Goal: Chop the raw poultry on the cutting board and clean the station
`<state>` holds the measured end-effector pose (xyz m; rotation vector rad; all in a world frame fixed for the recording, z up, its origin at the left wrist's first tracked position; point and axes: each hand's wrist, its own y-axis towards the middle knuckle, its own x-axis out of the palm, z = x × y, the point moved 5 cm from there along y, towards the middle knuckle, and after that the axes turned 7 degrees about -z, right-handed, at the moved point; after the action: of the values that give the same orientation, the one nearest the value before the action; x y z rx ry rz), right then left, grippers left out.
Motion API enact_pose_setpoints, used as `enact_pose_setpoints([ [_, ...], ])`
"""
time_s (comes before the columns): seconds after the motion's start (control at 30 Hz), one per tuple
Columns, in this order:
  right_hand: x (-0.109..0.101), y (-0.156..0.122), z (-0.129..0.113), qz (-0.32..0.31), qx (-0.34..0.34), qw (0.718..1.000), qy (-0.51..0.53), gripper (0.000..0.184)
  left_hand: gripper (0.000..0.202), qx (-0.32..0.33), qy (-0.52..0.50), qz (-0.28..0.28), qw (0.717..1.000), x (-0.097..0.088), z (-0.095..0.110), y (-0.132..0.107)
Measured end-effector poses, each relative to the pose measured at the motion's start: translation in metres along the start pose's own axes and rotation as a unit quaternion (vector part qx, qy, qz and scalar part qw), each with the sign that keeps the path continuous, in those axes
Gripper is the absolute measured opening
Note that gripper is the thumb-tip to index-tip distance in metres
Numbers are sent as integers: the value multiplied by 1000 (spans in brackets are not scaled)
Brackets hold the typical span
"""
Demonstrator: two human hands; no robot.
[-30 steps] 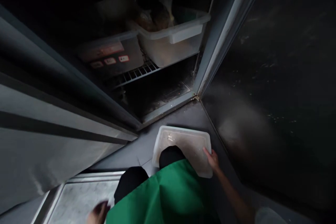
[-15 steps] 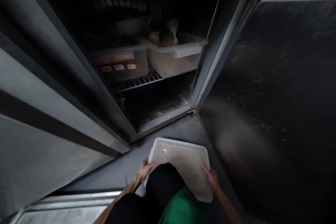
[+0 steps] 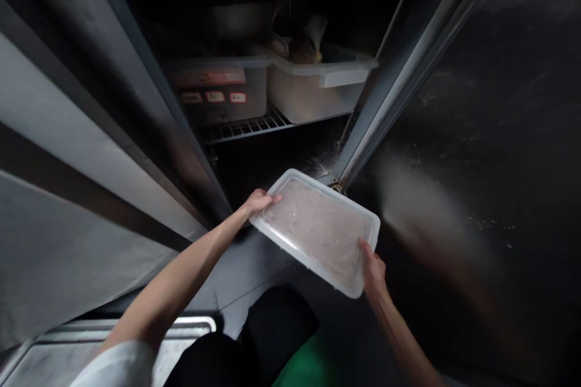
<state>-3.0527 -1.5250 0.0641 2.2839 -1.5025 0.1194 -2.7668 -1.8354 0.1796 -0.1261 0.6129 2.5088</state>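
Observation:
I hold a translucent plastic container with a lid in both hands, lifted off the floor before an open refrigerator. My left hand grips its left edge, thumb lying on the lid. At the near right corner, my right hand is closed on the rim. The container tilts slightly and holds something pale. My black-trousered knee and a green apron show below.
Inside the dark refrigerator a wire shelf carries a labelled lidded tub and a white open tub with bagged food. The steel door stands open at left; a dark steel panel fills the right. A metal floor plate lies lower left.
My left hand came up from lower left and took the container's edge. Both hands then lifted the container from the floor toward the refrigerator opening.

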Motion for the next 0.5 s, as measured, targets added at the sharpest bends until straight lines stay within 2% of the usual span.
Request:
enact_pose_setpoints([
  [0.07, 29, 15, -5, 26, 7, 1000, 7, 63, 42, 40, 62, 45, 996, -4, 40, 13],
  [0.1, 46, 21, -6, 32, 13, 999, 8, 65, 39, 82, 84, 75, 990, -3, 58, 9],
  [0.17, 84, 32, -11, 38, 22, 999, 7, 70, 36, 214, 105, 123, 963, 0, 85, -19],
  [0.2, 104, 36, -14, 37, 20, 999, 5, 72, 35, 275, 105, 129, 947, 2, 89, -41],
  [0.23, 125, 40, -19, 35, 14, 999, 2, 74, 32, 319, 102, 113, 935, 4, 85, -66],
  [0.27, 145, 43, -25, 31, 5, 999, -2, 74, 31, 333, 91, 79, 935, 4, 73, -91],
  [0.3, 166, 46, -31, 27, -4, 1000, -6, 73, 34, 307, 65, 67, 947, 0, 52, -114],
  [0.33, 186, 49, -37, 22, -12, 1000, -9, 72, 40, 253, 31, 75, 964, -9, 23, -137],
  [0.4, 222, 54, -47, 21, -16, 1000, -9, 68, 51, 113, -36, 133, 984, -33, -49, -182],
  [0.47, 251, 58, -52, 30, -8, 999, -8, 67, 57, -16, -41, 211, 976, -53, -124, -231],
  [0.5, 264, 61, -54, 33, -2, 999, -11, 67, 58, -89, -12, 255, 963, -60, -158, -259],
])
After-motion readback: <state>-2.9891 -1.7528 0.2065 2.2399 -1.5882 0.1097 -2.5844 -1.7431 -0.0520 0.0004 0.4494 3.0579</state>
